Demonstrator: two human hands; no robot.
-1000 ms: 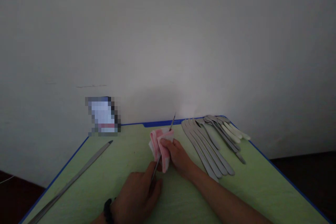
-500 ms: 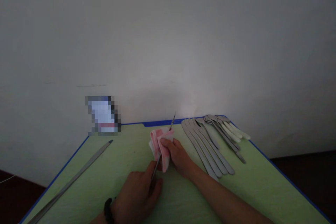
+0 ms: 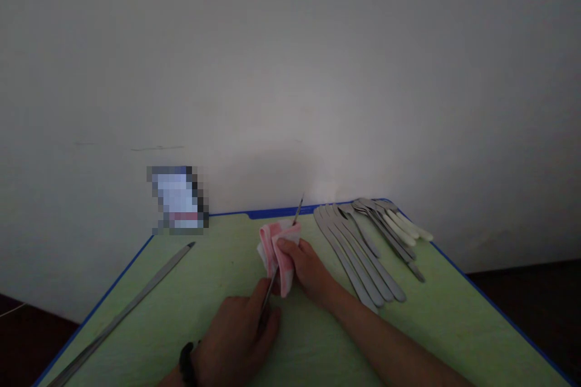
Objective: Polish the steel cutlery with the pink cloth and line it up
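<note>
My left hand point(image 3: 240, 335) is closed round the near end of a thin metal knife point(image 3: 297, 210), whose tip points away toward the wall. A pink and white cloth point(image 3: 276, 251) is wrapped round the middle of the blade, and my right hand point(image 3: 306, 269) pinches that cloth from the right. Both hands rest low over the light green table point(image 3: 204, 278). A dark band sits on my left wrist.
Several table knives point(image 3: 358, 260) lie side by side right of my hands, with spoons and white-handled pieces point(image 3: 399, 227) behind them. A long metal rod or blade point(image 3: 127, 308) lies diagonally at the left. A blurred box point(image 3: 178, 199) stands by the white wall. Blue table edging.
</note>
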